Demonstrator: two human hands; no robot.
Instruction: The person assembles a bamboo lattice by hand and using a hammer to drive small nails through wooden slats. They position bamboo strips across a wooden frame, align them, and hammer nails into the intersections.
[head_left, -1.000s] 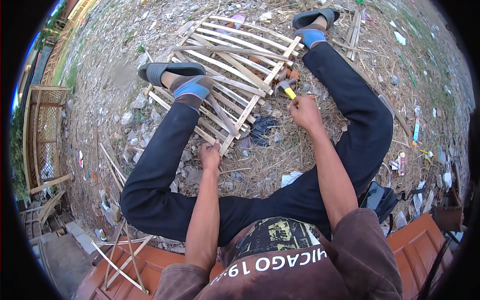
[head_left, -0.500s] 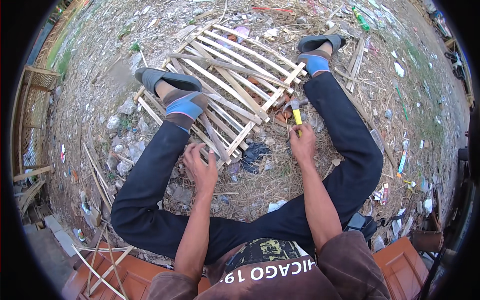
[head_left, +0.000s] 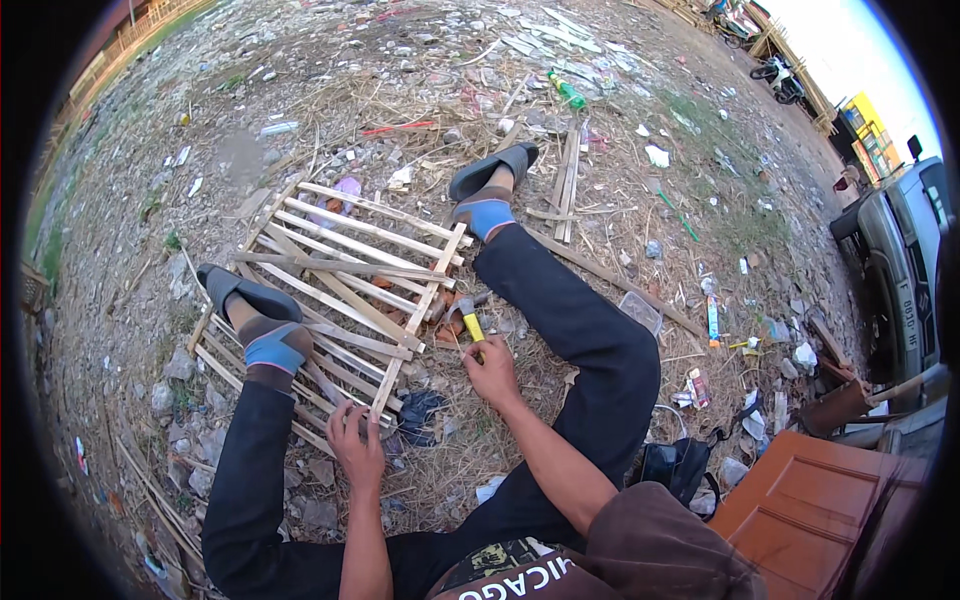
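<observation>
My right hand [head_left: 493, 376] is closed around the yellow handle of a claw hammer [head_left: 472, 322]; its metal head points away from me. Between my legs lies a frame of pale wooden slats [head_left: 330, 287], several strips running between two crosspieces, with loose strips laid slantwise over them. At the frame's near corner is my left hand [head_left: 357, 445], its fingers apart and slightly bent over the slat ends. No separate object shows in it, and its fingertips are partly hard to make out. My left sandalled foot [head_left: 250, 292] rests over the frame's left part.
Reddish brick pieces [head_left: 450, 328] and a crumpled black plastic bag [head_left: 422, 415] lie beside the frame. More wooden strips [head_left: 567, 185] lie past my right foot. A black bag [head_left: 680, 465] and a brown wooden panel [head_left: 800, 500] are at right, with a parked vehicle [head_left: 905, 270] beyond.
The view has swung to the right and up, so the vehicle and sky now show. My right hand still holds the hammer. My left hand stays by the frame's near corner.
</observation>
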